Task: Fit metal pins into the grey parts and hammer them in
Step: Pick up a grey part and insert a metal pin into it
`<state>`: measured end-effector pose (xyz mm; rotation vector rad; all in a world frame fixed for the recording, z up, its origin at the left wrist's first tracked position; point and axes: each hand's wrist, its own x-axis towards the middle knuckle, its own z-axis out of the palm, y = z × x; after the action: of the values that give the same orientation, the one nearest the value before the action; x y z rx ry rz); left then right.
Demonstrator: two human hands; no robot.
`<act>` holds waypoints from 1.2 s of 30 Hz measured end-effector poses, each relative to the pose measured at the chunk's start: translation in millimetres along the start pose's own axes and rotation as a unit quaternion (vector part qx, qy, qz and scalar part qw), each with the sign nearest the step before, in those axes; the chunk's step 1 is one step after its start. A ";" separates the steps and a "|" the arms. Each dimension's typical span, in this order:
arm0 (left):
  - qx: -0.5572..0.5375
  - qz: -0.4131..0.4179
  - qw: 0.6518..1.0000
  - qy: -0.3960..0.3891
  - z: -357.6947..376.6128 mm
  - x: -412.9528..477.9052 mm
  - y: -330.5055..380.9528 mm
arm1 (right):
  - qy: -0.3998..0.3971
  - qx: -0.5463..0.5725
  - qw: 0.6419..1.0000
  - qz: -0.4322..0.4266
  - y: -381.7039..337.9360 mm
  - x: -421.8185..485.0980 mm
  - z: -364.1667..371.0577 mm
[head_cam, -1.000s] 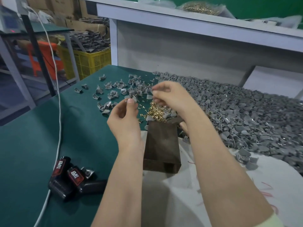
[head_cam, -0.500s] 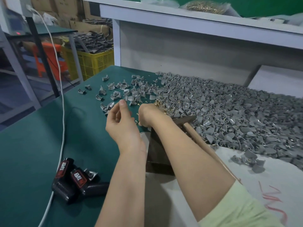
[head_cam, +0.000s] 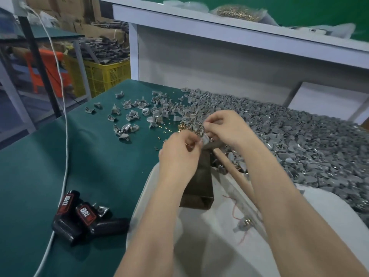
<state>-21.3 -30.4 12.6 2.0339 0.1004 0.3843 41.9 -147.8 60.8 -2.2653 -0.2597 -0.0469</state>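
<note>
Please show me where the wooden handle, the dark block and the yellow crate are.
wooden handle (head_cam: 229, 166), head view, middle of the visible shaft
dark block (head_cam: 200, 187), head view, top face beside the left forearm
yellow crate (head_cam: 107, 76), head view, front wall

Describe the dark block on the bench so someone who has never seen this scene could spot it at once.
Start at the green table mat; a white cloth lies on its near right side. At that cloth's far end lies the dark block, with a wooden handle to its right. It alone is a dark brown, flat-sided box, far bigger than the grey parts nearby.
</note>
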 end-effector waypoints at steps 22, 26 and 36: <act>0.001 0.044 0.996 -0.082 -0.1 -3.3 7.3 | 0.064 0.205 0.977 0.006 30.3 -63.6 11.7; 0.082 0.011 0.992 -0.092 -2.1 -3.4 3.4 | 0.068 -0.026 0.997 -0.019 32.4 -59.7 14.0; 0.180 0.016 0.975 -0.129 -0.5 -6.0 4.0 | 0.014 -0.308 0.947 -0.090 18.3 -58.0 21.7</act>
<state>-27.4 -33.3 15.0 2.4285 -0.0249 0.1219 -12.3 -152.8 25.9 -2.8503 -0.4899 -0.2904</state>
